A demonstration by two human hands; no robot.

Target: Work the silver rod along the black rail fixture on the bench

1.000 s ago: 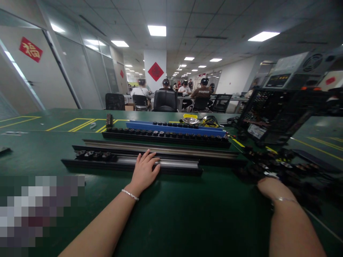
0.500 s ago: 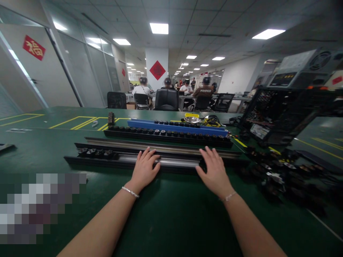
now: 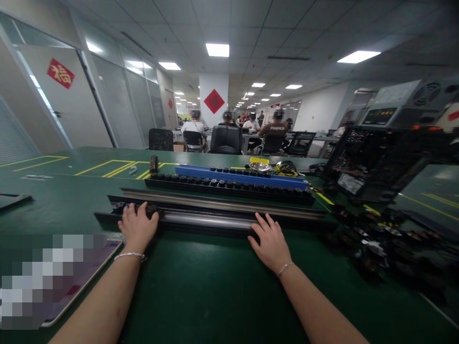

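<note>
A long black rail with a shiny metal channel (image 3: 204,220) lies crosswise on the green table in front of me. My left hand (image 3: 138,228) rests over its left part, fingers spread, on a row of small dark parts (image 3: 117,206) sitting in the channel. The palm hides most of those parts. My right hand (image 3: 271,242) lies at the rail's right stretch, fingers apart, fingertips at the channel. Whether they press on the rail or on something in it, I cannot tell. Just behind runs a second rail (image 3: 222,203) with a metal strip.
Farther back lie a black rail filled with small round parts (image 3: 229,185) and a blue rail (image 3: 287,180). A metal bowl (image 3: 260,166) stands behind them. Loose dark parts (image 3: 373,248) and an opened computer case (image 3: 362,157) are at right. A tablet-like object (image 3: 86,274) lies at left.
My left hand has moved left along the rail, from the bare channel onto the small parts. My right hand has shifted slightly left and down. The view has tilted up a little.
</note>
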